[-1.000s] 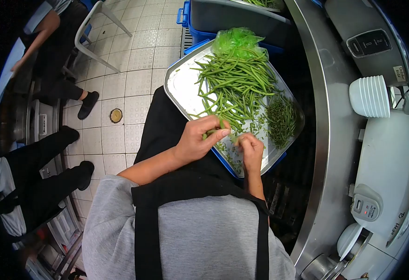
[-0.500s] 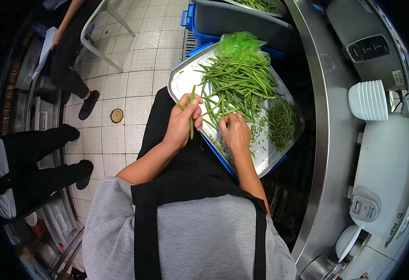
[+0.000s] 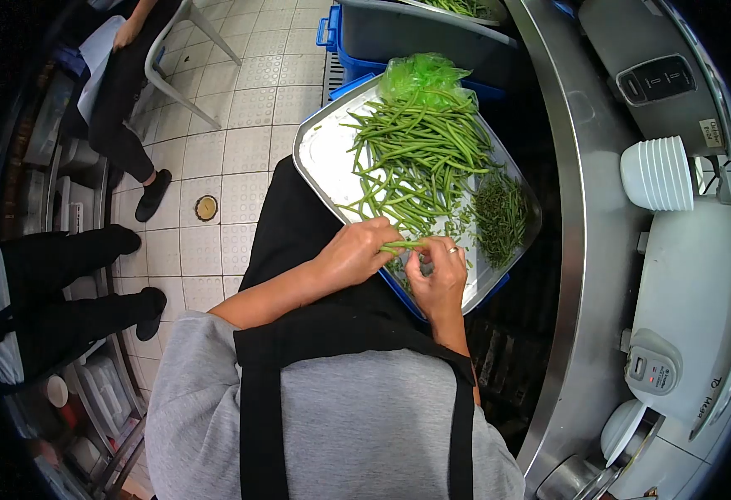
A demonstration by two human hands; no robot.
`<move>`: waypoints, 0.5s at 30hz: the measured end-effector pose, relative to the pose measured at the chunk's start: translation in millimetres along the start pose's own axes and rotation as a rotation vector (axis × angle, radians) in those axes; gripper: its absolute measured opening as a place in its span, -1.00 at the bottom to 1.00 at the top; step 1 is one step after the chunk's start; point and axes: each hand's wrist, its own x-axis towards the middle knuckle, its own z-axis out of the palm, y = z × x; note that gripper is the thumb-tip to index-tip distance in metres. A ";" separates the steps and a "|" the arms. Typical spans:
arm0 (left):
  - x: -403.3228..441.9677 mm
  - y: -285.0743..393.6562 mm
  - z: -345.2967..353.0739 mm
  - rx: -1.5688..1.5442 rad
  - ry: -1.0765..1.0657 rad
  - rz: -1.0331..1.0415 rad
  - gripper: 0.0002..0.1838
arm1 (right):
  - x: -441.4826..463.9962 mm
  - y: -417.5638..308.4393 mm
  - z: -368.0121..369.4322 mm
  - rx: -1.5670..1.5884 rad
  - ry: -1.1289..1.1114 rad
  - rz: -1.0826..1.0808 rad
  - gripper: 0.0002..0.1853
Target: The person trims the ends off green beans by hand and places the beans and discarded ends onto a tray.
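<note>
left hand (image 3: 360,252) grip clamped on green beans (image 3: 399,246), right hand (image 3: 439,279) at their tips, can't tell if that grip's together, tray (image 3: 324,154) kinda hidden behind

There are two hands, one left (image 3: 355,254) and one right (image 3: 439,283), and probably two held beans (image 3: 400,246), though they overlap. One tray (image 3: 324,148) has one heap of green beans (image 3: 428,142), one pile of trimmings (image 3: 499,218) at right and one green bag (image 3: 422,77) at the far end. At left are two other people, one far (image 3: 115,117), one near (image 3: 74,292), three dark shoes (image 3: 153,196) and one chair (image 3: 155,79). At right is one stack of white bowls (image 3: 657,175).
</note>
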 end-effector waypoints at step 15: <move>8.2 0.1 -16.1 -1.115 -0.003 -0.562 -0.75 | -6.7 42.7 -6.6 0.741 -0.047 0.530 -0.82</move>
